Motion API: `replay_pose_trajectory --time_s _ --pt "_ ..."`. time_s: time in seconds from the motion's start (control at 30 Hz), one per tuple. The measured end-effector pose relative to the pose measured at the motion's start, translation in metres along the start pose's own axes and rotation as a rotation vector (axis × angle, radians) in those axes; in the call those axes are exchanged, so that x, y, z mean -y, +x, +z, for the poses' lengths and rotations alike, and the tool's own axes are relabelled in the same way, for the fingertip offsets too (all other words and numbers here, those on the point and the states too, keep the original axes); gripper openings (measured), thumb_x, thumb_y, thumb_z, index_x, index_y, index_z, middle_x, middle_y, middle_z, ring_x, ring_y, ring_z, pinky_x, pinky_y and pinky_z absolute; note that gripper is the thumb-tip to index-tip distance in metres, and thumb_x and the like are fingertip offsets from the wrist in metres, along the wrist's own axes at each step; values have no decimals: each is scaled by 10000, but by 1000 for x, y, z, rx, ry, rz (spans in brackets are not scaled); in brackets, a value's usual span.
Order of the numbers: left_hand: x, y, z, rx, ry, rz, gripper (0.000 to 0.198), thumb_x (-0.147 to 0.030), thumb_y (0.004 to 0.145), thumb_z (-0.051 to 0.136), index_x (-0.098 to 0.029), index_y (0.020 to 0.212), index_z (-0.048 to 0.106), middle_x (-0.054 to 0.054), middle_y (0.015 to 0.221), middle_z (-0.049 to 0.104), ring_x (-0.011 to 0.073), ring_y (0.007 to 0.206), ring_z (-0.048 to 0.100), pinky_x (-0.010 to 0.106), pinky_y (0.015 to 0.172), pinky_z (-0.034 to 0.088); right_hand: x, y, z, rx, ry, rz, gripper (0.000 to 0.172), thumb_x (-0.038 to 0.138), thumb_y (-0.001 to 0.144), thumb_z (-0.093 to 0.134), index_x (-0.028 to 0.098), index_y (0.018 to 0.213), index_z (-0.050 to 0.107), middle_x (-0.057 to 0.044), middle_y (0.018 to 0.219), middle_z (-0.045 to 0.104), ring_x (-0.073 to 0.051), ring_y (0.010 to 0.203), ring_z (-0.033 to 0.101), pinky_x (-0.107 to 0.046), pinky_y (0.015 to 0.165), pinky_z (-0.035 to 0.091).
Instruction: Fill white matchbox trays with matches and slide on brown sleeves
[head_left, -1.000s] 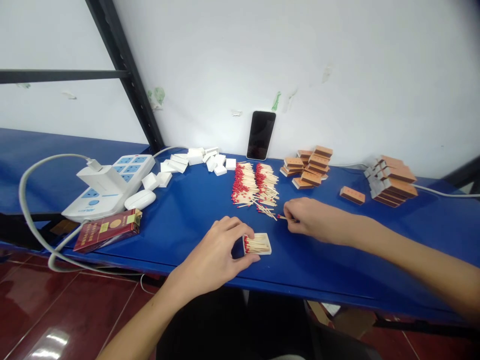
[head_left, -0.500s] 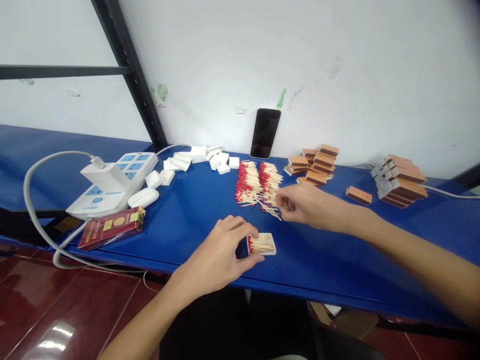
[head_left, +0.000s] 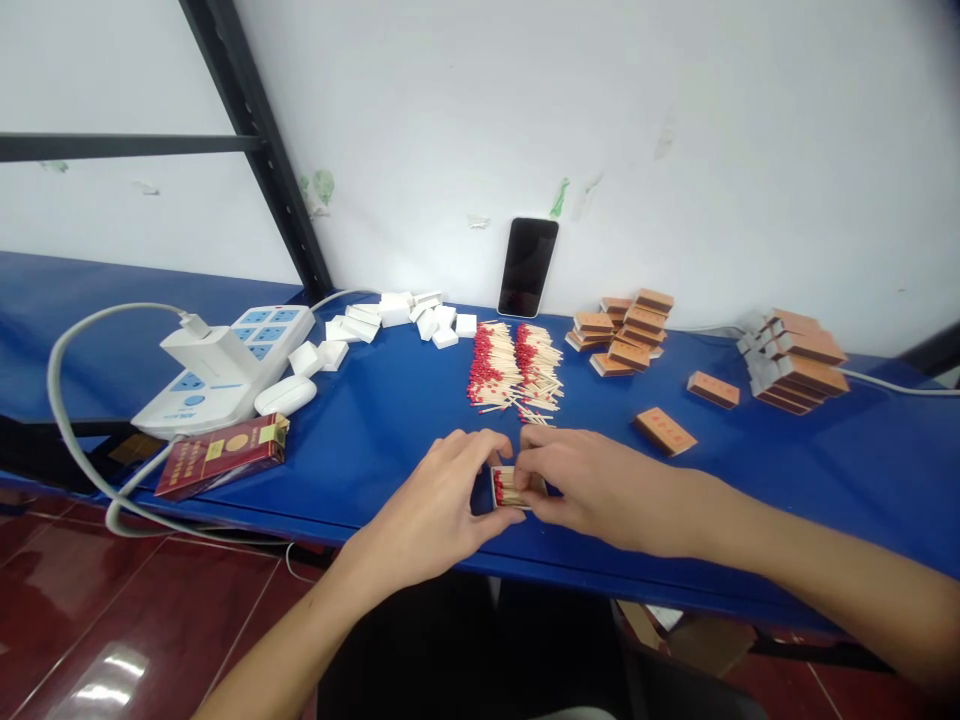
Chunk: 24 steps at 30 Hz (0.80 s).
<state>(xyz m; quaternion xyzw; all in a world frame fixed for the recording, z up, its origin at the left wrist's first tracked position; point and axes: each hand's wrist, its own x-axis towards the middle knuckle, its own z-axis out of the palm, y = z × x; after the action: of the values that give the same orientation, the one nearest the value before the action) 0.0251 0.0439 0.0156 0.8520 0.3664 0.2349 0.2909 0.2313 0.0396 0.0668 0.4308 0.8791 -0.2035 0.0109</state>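
A small white matchbox tray [head_left: 496, 497] with red-tipped matches [head_left: 507, 488] in it lies near the table's front edge. My left hand [head_left: 442, 500] grips the tray's left end between thumb and fingers. Over its right part my right hand [head_left: 577, 480] is closed in a pinch at the matches, and the fingers hide that end of the tray. Behind the hands lie two heaps of loose matches, a left heap [head_left: 493, 368] and a right heap [head_left: 537, 362], red heads to the left. An orange matchbox sleeve [head_left: 666, 432] rests to the right of my right hand.
White trays [head_left: 394, 312] lie at the back left, near a power strip [head_left: 274, 325], a white mouse-like object [head_left: 286, 396] and a red packet [head_left: 225, 455]. A phone [head_left: 529, 267] leans on the wall. Orange boxes stand in a middle stack [head_left: 645, 320] and a right stack [head_left: 810, 365].
My right hand has moved from the right match heap down and left to the tray, uncovering the near orange sleeve. My left hand keeps its hold on the tray.
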Motion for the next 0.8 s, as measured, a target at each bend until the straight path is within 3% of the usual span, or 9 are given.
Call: replay_pose_trajectory --time_s 0.1,0.27,0.4,0.63,0.8 --pt "1 -1 0 10 -2 -10 349 -307 858 739 -269 1099 490 -12 1122 583 210 1012 532 337 879 424 -10 -5 -10 -84 12 -25 165 305 951 549 213 874 662 -26 876 612 -163 757 581 -289 655 406" --pt "2 -1 1 3 0 -27 377 -311 850 745 -275 1127 492 -4 1104 582 214 984 533 334 868 424 -45 -5 -20 -307 -194 35 115 308 905 614 198 891 644 -40 858 605 -194 783 567 -302 665 390" --pt "3 0 1 8 2 -20 375 -306 849 748 -276 1117 487 -15 1104 586 208 986 527 328 874 414 -63 9 -14 -242 -212 103 184 350 921 608 181 962 668 -67 917 631 -213 811 582 -318 691 405" --pt "1 0 0 8 24 -6 364 -291 858 741 -271 1109 479 -36 1094 586 187 953 519 316 857 398 -63 26 -10 -224 -149 93 114 225 919 586 186 850 668 -57 876 674 -210 858 606 -316 757 407" --pt "2 0 0 9 -1 2 368 -283 852 748 -271 1107 482 -36 1097 584 186 972 521 313 873 397 -62 28 -13 -142 -186 130 131 238 934 558 189 850 646 -57 861 674 -197 813 600 -298 695 399"
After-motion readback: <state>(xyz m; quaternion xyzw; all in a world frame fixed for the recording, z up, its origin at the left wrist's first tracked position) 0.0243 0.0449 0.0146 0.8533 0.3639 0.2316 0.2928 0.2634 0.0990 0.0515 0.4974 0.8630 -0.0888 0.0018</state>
